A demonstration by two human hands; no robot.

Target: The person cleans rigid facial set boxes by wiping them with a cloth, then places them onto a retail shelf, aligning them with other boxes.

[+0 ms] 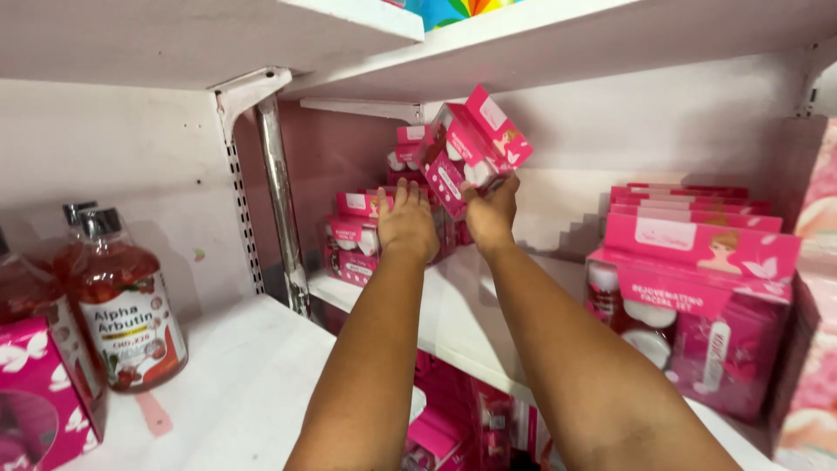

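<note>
**Pink box lifted at the shelf corner**

The right hand has its grip closed under one tilted pink box, held above the shelf. The left hand lies open-fingered against the stacked boxes, roughly six. Seating it squarely seems to need levelling. Two bottles stand left.

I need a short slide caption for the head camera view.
Right hand lifts a pink box while left hand rests on stacked pink boxes.
</note>
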